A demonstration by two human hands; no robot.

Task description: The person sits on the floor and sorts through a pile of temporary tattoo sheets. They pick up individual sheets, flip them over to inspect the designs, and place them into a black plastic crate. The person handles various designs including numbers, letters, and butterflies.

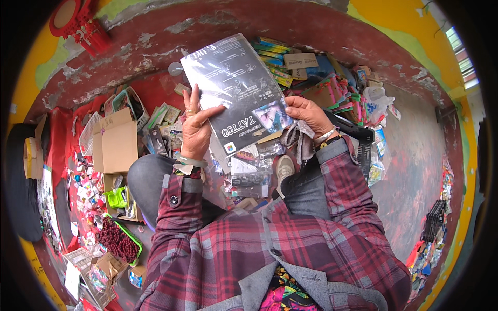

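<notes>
A flat, glossy black packet of tattoo stickers is held up and tilted in front of me, its shiny wrapper reflecting light. Pale printing and a small colour picture show on its face. My left hand grips its left edge, thumb across the front and the other fingers along the side. On the lower right edge, my right hand pinches the packet between thumb and fingers. A grey cloth hangs beneath that hand; how it is held is hidden. Below the packet lie several clear-wrapped packets between my legs.
An open cardboard box and a white basket stand left. Dark red beads fill a green tray at lower left. A black crate sits by my right knee, near piled colourful packages. A peeling wall rises behind.
</notes>
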